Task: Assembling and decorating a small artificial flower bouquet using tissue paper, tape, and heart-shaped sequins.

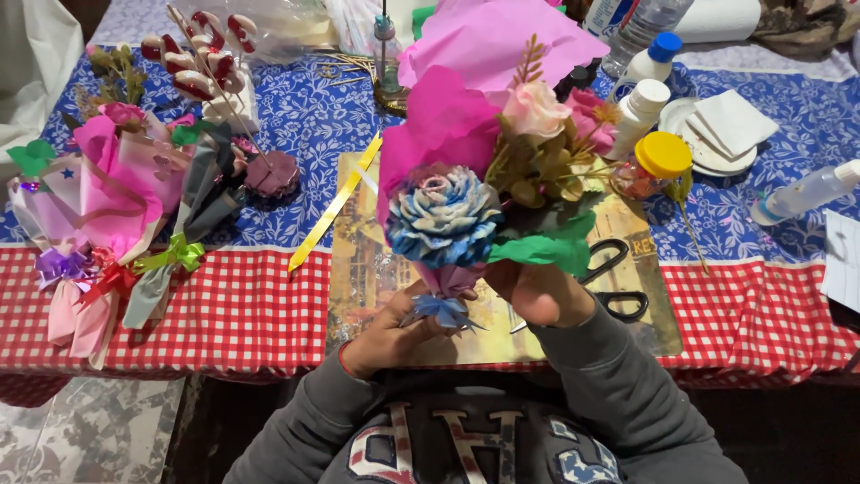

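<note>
I hold a small bouquet [488,170] upright above a picture board [376,269]. It has a blue and white paper rose [442,215], a pale pink rose [535,109], dry greenery, magenta tissue wrap and a green paper collar [542,249]. My right hand [540,291] grips the wrapped stem just under the green collar. My left hand [394,332] is lower, fingers pinched on a blue ribbon bow [443,311] at the stem's base.
Black scissors [618,282] lie on the board by my right hand. A gold ribbon strip [333,206] lies to the left. Finished wrapped bouquets [107,206] are at far left. Bottles [640,108], a yellow-lidded jar [658,161] and a plate with napkins [726,130] stand at right.
</note>
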